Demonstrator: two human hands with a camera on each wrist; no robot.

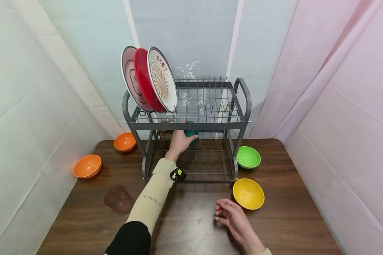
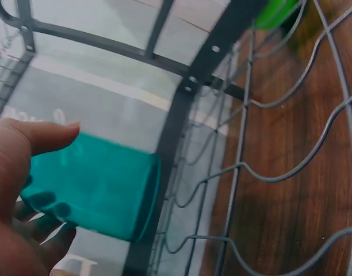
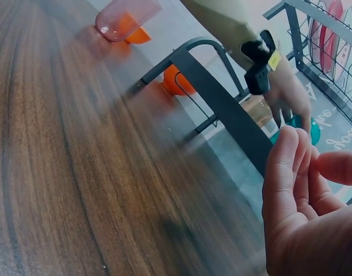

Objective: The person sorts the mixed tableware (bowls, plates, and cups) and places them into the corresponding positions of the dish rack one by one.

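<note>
**As the left hand [image 1: 179,142] grips a teal cup [image 2: 95,187], the right hand [image 1: 235,218] hangs free**

Because thumb and fingers clasp the cup's sides, its end facing the lower shelf [image 1: 204,173] is uncovered, which probably suits setting it on the wires. The cup is inside the dish rack [image 1: 248,102], below the upper shelf [image 1: 210,125]; whether it touches the lower wires I cannot tell. Near the yellow bowl [image 1: 249,194], the right hand is loosely curled around nothing, perhaps low to give the other arm room. Three plates [image 1: 162,79] stand on edge above, apparently braced by upright wires.
</note>
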